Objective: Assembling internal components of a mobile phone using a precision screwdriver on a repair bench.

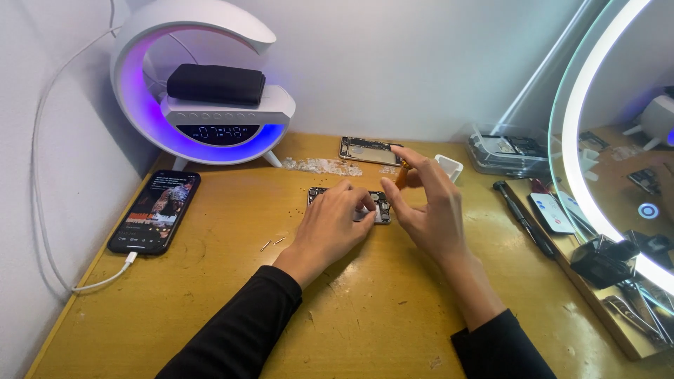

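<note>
An opened phone body (382, 205) with exposed parts lies flat on the wooden table (210, 295). My left hand (330, 224) rests on it, fingers pressing its left and middle part. My right hand (428, 203) hovers just right of it, fingertips pinched on a small orange-handled screwdriver (401, 174) held upright above the phone's right end. Both sleeves are black.
A second opened phone shell (368, 150) lies farther back. A charging phone (156, 210) with a lit screen sits at left, below a white ring lamp clock (203, 84). A round lit mirror (604, 140), tools (523, 217) and a clear parts box (507, 153) fill the right.
</note>
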